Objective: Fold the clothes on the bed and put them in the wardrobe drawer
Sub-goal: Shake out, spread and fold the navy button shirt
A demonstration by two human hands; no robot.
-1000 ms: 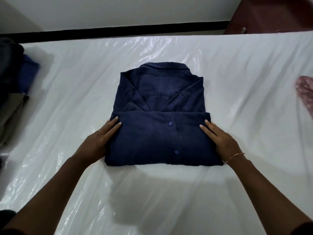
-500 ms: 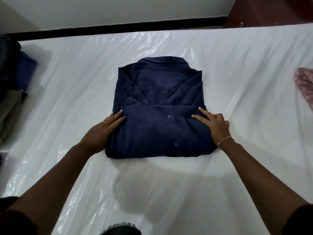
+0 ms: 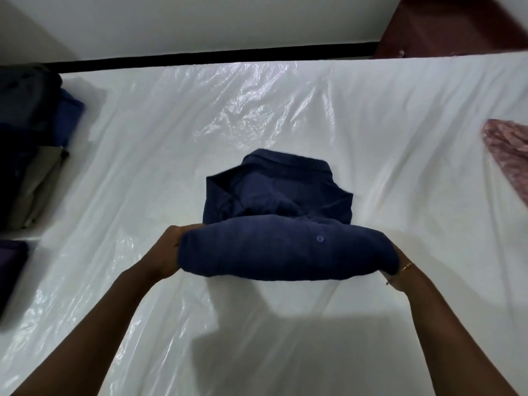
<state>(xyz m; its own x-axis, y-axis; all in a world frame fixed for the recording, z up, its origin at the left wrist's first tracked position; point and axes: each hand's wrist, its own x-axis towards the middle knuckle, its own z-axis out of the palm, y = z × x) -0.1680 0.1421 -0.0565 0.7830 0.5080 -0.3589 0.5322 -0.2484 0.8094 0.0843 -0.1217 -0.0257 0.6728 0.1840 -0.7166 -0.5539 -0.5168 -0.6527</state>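
Here my two bare forearms reach forward and slightly inward over the bed (image 3: 285,110), wrists level with each other. My left hand (image 3: 167,252) is cupped against the left end of the folded navy shirt (image 3: 285,252), the back of the hand facing me and the fingers tucked under and behind the cloth, so I grip that end. My right hand (image 3: 398,267) does the same at the right end; most of it is hidden by the fabric, with only the wrist, the thin gold bracelet (image 3: 407,266) and the heel of the hand showing, and it holds the bundle from the side and below. Between the hands the near fold of the shirt bulges up, one button (image 3: 320,238) showing on its face, and a shadow lies on the plastic sheet beneath it; the collar end sits farther from me, low toward the sheet. The shirt is at the middle of the bed. At the left edge sits a stack of folded clothes (image 3: 34,144), and a pinkish patterned cloth (image 3: 511,155) lies at the right edge. A dark red wardrobe (image 3: 457,27) stands beyond the far right corner.
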